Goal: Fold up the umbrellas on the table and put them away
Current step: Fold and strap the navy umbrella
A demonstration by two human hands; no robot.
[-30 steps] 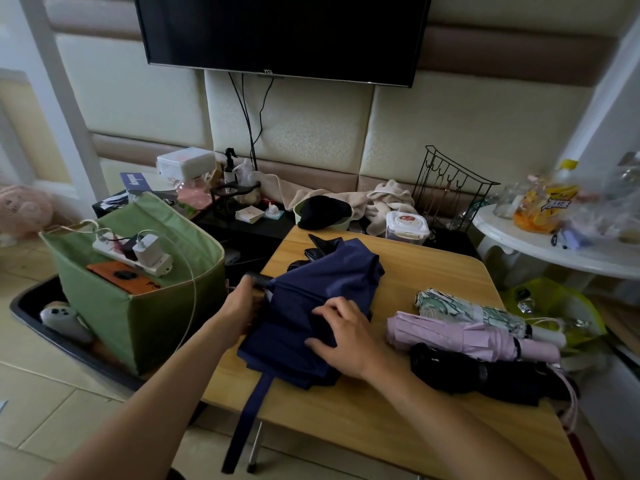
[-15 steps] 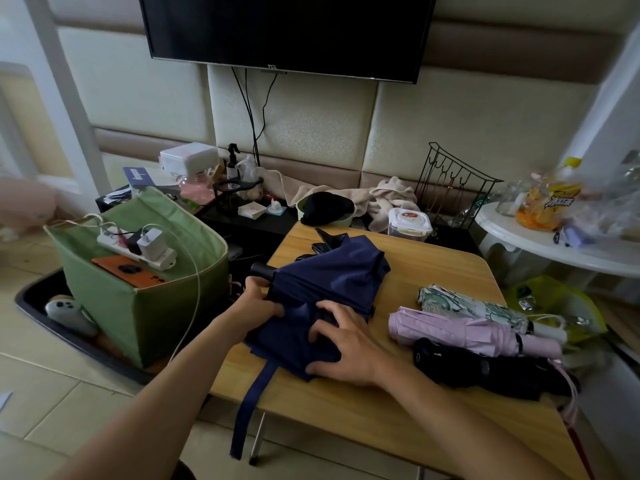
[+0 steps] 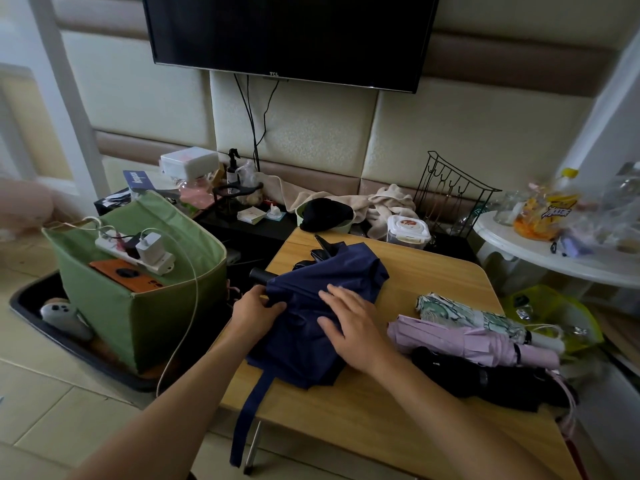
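- Four umbrellas on the wooden tabletop (image 3: 398, 420), and both hands are on the navy umbrella (image 3: 322, 306) at its left half.
- Left hand (image 3: 256, 310) is curled over the left edge of the navy canopy, fingers pinching the cloth just below the black handle (image 3: 259, 274), which pokes out over the tabletop's left edge.
- Right hand (image 3: 353, 323) lies flat and spread, palm down, pressing the loose fabric against the tabletop; nothing is gripped in it.
- The navy canopy is bunched and rumpled, not yet rolled tight, and its closing strap (image 3: 251, 414) hangs off the near edge of the tabletop.
- Over on the right, three umbrellas lie rolled, side by side and touching: the green-patterned umbrella (image 3: 474, 315) farthest back, the pink umbrella (image 3: 460, 341) in the middle, the black umbrella (image 3: 485, 379) nearest.
- Left of the tabletop, a green fabric bin (image 3: 138, 306) stands in a dark tray on the floor, with a white power strip (image 3: 135, 252) and an orange device lying across its open top.
- Behind the tabletop, a lidded plastic container (image 3: 408, 230) stands by a heap of beige cloth, and a dark television (image 3: 287, 32) hangs on the padded wall.
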